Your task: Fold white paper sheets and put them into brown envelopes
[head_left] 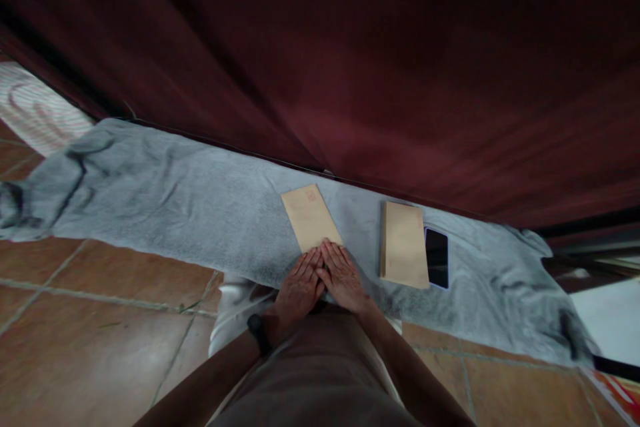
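A single brown paper envelope (311, 215) with a small red print in its far corner lies tilted on a grey cloth. My left hand (301, 280) rests flat on its near end, fingers stretched out. Beside it, my right hand (343, 277) lies the same way, its fingers extended over the envelope's near edge and its fingertips meeting those of my left. The near end of the envelope is hidden under both hands. To the right sits a stack of brown envelopes (406, 245), apart from my hands.
A phone (437, 257) with a dark screen lies against the right side of the stack. The grey cloth (200, 207) covers a long narrow surface, wrinkled at both ends. A dark red curtain (320, 80) hangs along its far edge. Tiled floor (100, 347) shows below.
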The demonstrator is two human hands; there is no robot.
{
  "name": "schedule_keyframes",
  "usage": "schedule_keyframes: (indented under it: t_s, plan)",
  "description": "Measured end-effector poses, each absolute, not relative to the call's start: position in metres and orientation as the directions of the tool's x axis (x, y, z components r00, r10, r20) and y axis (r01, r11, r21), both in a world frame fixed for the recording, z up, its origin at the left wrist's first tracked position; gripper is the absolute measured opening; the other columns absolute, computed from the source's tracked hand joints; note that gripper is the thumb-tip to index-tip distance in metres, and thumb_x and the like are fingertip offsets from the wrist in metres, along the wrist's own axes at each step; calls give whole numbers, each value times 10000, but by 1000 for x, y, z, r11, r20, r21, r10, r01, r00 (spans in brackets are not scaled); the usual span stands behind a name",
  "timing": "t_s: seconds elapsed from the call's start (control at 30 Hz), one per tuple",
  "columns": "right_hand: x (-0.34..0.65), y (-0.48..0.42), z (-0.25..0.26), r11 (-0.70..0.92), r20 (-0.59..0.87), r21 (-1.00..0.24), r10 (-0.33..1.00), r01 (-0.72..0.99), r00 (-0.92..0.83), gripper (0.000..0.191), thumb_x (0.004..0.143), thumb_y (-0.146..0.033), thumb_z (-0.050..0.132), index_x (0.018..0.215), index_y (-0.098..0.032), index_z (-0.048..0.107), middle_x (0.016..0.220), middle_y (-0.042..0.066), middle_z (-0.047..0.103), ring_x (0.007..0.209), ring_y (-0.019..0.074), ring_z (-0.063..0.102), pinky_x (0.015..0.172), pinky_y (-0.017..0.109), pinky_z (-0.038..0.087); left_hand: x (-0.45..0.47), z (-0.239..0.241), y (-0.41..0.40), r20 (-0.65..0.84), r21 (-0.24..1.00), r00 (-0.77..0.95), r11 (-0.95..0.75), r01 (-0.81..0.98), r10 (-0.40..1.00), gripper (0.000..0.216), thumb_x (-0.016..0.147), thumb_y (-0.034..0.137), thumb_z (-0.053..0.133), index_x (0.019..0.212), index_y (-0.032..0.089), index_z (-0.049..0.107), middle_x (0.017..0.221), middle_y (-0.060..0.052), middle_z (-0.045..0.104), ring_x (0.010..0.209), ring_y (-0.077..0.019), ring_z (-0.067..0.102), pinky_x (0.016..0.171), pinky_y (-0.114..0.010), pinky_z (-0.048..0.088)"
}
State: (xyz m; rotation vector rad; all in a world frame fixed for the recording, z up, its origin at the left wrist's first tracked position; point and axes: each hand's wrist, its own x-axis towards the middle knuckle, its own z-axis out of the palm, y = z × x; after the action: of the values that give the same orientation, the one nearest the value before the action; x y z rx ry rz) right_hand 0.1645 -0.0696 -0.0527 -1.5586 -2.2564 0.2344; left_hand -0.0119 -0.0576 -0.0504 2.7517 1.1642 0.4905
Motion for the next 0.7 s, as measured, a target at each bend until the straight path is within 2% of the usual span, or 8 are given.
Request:
schedule_keyframes:
  t_s: [0.17, 0.3, 0.43, 0.57, 0.7]
  plan:
    - [193, -66, -53, 310, 226, -337, 943, 889, -243, 595, 1088, -331, 443, 1641, -157, 307, 1668, 128, 376, 1551, 255, 359, 1284, 502, 301, -21, -45, -62, 210, 207, 641, -674, 709, 738, 551, 1034, 296, 463, 1534, 66, 472, 1600, -185, 476, 1511, -294, 426, 1230, -464, 395]
    - [196, -61, -52, 226, 234, -380, 962, 897, -143, 515, 1075, -274, 435, 1568, -126, 445, 1608, 150, 481, 1491, 268, 448, 1245, 491, 353, -22, -49, -60, 221, 144, 642, -675, 723, 734, 505, 1007, 181, 452, 1490, 57, 530, 1561, -207, 519, 1489, -306, 459, 1212, -466, 414]
    - [180, -45, -50, 21, 215, -492, 972, 870, 98, 459, 1024, -173, 419, 1453, -138, 579, 1393, 165, 663, 1286, 272, 612, 1119, 451, 473, -5, -49, -48, 189, 60, 656, -675, 735, 731, 469, 922, 29, 455, 1343, 46, 662, 1438, -223, 629, 1383, -315, 577, 1154, -444, 472]
    - [171, -20, -43, -188, 84, -661, 943, 726, 321, 400, 920, -136, 512, 1281, -140, 685, 1150, 157, 730, 1106, 273, 667, 1008, 403, 523, 12, -38, -34, 174, -19, 664, -672, 740, 727, 448, 900, -15, 467, 1281, 43, 695, 1368, -219, 668, 1301, -312, 627, 1082, -414, 523]
    - [178, -3, -33, -254, -57, -811, 930, 526, 362, 253, 831, -125, 560, 985, -189, 749, 939, 72, 751, 903, 225, 701, 881, 344, 562, 16, -24, -29, 171, -53, 677, -679, 732, 716, 401, 929, 4, 500, 1281, 67, 680, 1287, -187, 699, 1197, -293, 662, 994, -381, 558]
